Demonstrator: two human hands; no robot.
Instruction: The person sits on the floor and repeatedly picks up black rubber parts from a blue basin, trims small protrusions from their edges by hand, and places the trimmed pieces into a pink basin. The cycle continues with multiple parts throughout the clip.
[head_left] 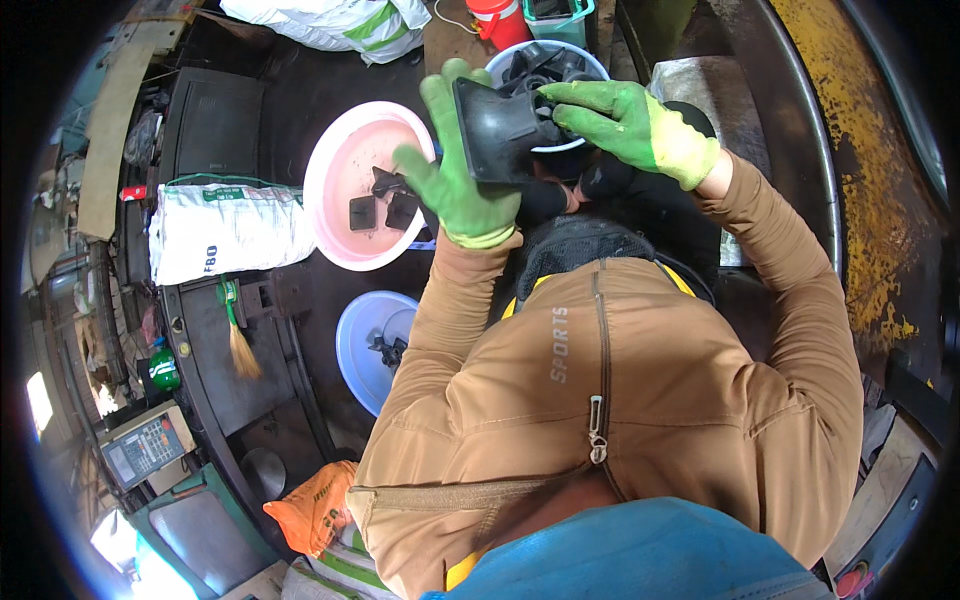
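Note:
A black flared part, square at its wide end and narrow at the other, is held up in front of my body. My right hand, in a green and yellow glove, has its fingers closed at the narrow end. On the wide end's side, my left hand, also gloved, has its fingers stretched apart; the palm lies against or just behind the part, and the exact contact is hidden. Right behind the part stands a white-rimmed basin with several black pieces in it.
On the left, a pink basin and a bluish basin hold small black pieces. A white sack, a small broom and a control panel lie farther left. Behind stand a red container and a teal basket.

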